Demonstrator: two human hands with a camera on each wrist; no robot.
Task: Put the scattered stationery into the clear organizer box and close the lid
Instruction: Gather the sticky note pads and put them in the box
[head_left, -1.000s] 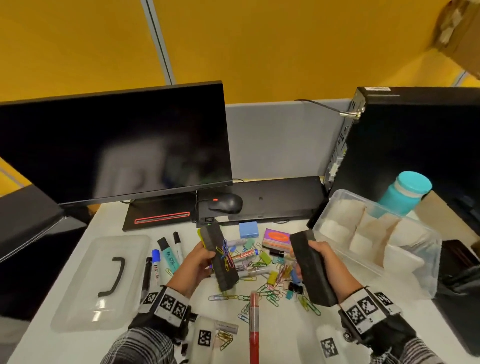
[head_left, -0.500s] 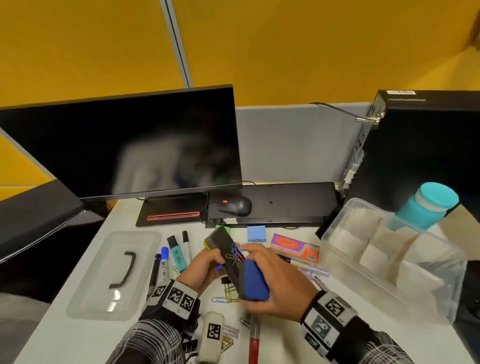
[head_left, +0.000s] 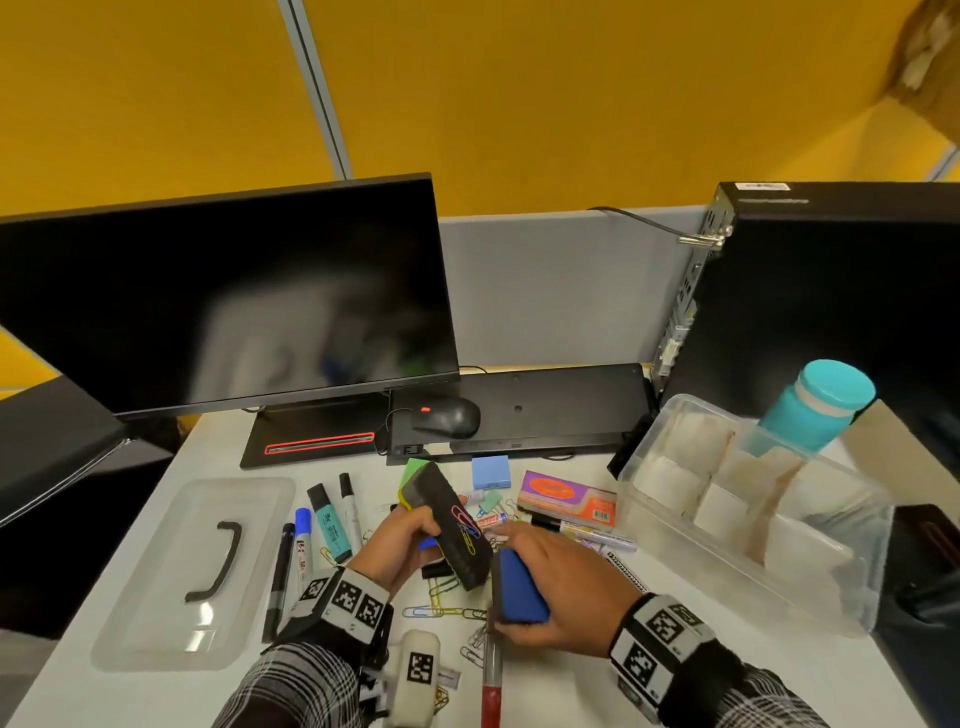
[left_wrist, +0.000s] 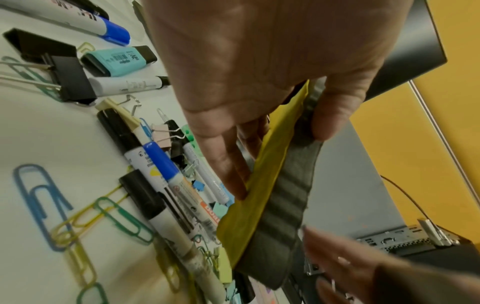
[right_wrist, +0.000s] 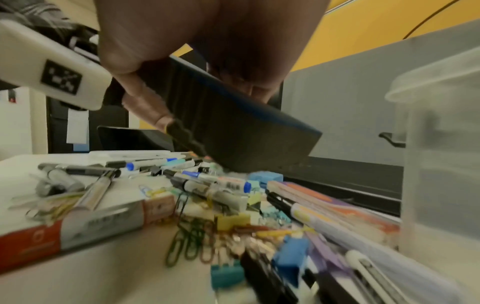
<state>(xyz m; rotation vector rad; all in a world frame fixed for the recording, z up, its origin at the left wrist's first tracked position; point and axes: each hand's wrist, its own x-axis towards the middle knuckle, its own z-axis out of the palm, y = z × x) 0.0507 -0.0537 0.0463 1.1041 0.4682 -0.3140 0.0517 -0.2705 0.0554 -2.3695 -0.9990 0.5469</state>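
Observation:
My left hand grips a yellow-backed board eraser, black felt up, with coloured paper clips clinging to the felt. In the left wrist view my thumb and fingers pinch the yellow-backed eraser by its edges. My right hand grips a blue-backed eraser just right of the first one; the blue-backed eraser hangs above the stationery pile. The clear organizer box stands open at the right. Its lid lies at the left. Markers and loose clips cover the desk.
A monitor, mouse and black keyboard line the back. A computer tower and teal bottle stand behind the box. A purple-orange box, blue sticky pad and red marker lie near my hands.
My right hand swung its eraser left, from apart to right beside the left hand's eraser, turning the blue back upward. The left hand kept its grip.

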